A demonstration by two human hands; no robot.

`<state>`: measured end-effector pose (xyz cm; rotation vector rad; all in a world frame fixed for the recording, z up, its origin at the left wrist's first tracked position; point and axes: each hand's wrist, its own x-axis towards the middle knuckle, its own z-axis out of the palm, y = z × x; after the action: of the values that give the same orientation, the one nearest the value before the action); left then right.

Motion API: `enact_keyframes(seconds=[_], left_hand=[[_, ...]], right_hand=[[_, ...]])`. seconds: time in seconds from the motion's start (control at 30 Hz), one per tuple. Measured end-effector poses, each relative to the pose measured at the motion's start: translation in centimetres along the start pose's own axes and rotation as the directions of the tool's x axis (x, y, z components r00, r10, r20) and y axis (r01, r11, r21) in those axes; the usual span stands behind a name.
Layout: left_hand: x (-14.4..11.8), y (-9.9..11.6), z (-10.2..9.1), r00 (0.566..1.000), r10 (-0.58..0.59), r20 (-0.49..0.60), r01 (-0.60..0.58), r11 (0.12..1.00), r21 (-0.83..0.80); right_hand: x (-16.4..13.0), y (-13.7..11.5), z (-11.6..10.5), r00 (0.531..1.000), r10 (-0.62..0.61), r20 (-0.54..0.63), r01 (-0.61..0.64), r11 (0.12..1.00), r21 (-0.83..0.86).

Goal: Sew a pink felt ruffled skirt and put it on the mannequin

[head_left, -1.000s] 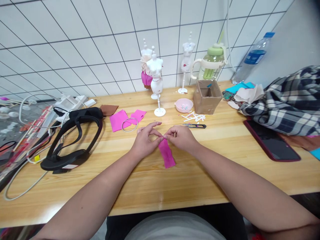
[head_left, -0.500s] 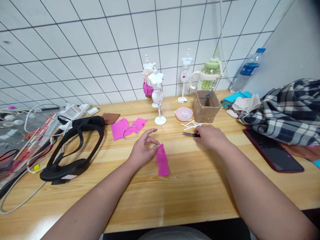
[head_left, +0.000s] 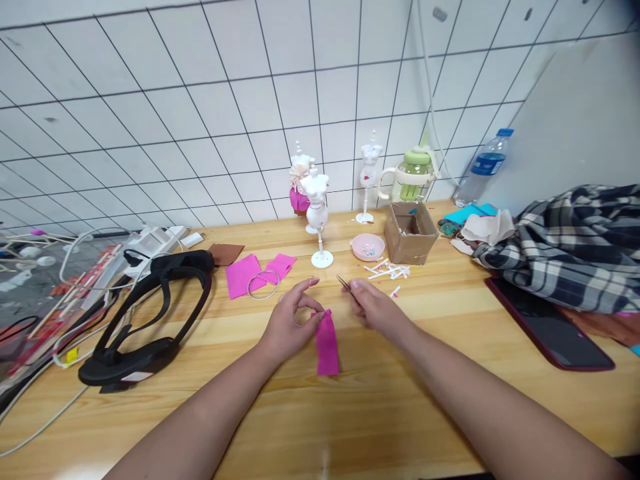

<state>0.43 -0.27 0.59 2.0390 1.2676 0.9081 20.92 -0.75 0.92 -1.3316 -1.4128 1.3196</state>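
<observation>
The left hand (head_left: 286, 325) is closed in a pinch on the top end of the pink strip (head_left: 327, 345), thumb and forefinger meeting at its upper edge; the rest of the strip lies flat on the wooden surface (head_left: 410, 373), running toward 6 o'clock from the pinch.

The right hand (head_left: 376, 308) is now closed around the small scissors (head_left: 344, 283), whose dark blades stick out toward 10 o'clock, just beside the strip's top edge and not yet touching it (whether the blades are parted cannot be told at this size).

Change noted: a second ago both hands were pinching the strip together; half a second ago the right hand had let go and was out at 2 o'clock on the scissors, which lay on the surface. The scissors have since been lifted and carried back to the strip, which has stayed held by the left hand throughout. Judged from this, folding or pinching is finished and a snip at the held end is being set up.

Around the hands: loose pink pieces (head_left: 243, 275) and a wire ring (head_left: 263, 285) at 10 o'clock, a white mannequin stand (head_left: 319, 217) at 12, a pink dish (head_left: 367, 246) and cardboard box (head_left: 411, 233) at 1.
</observation>
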Motion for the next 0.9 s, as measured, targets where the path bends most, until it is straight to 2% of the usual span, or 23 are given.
enact_keyframes(seconds=[0.1, 0.17, 0.23, 0.5, 0.9], left_hand=[[-0.1, -0.2, 0.0, 1.0, 0.007, 0.008, -0.007, 1.0, 0.013], [-0.1, -0.4, 0.0, 1.0, 0.012, 0.016, -0.012, 1.0, 0.014], [-0.1, -0.4, 0.1, 1.0, 0.012, 0.029, -0.013, 1.0, 0.016], [-0.2, -0.4, 0.4, 0.997, 0.054, 0.059, -0.058, 0.997, 0.058], [-0.3, -0.5, 0.4, 0.985, 0.151, 0.08, -0.158, 0.983, 0.096]], right_hand=[[-0.7, 0.0, 1.8, 0.984, 0.071, 0.162, -0.107, 0.968, 0.226], [-1.0, 0.0, 2.1, 0.959, 0.094, 0.267, -0.176, 0.937, 0.301], [-1.2, -0.1, 2.0, 0.945, 0.085, 0.316, -0.191, 0.927, 0.322], [-1.2, -0.4, 1.8, 0.956, 0.02, 0.293, -0.087, 0.972, 0.217], [-1.0, -0.2, 2.0, 0.967, 0.003, 0.257, -0.065, 0.97, 0.235]])
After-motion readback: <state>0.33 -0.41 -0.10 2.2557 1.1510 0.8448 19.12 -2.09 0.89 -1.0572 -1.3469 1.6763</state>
